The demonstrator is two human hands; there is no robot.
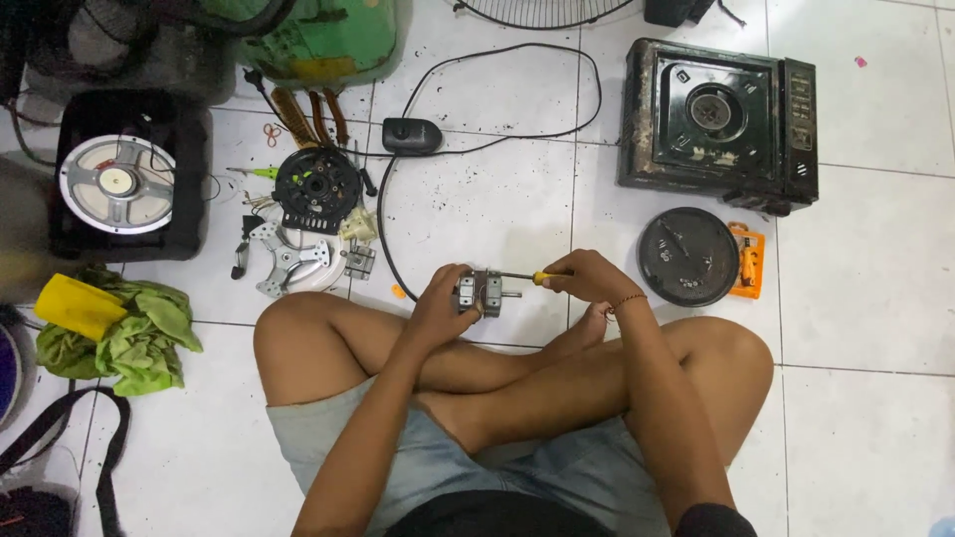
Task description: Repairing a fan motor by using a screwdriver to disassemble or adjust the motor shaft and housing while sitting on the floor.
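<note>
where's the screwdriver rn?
In the head view, near centre: the screwdriver is in the right hand, its tip against the small metal motor held by the left hand, above the crossed legs on the tiled floor.

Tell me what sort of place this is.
Likely an informal home repair spot on a white tiled floor: a dismantled black fan motor housing, a worn black portable gas stove and a bare round loudspeaker.

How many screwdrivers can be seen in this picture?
2. One screwdriver is in the right hand, its tip at the small motor. A green one lies on the floor, upper left. Others may be hidden.
</note>
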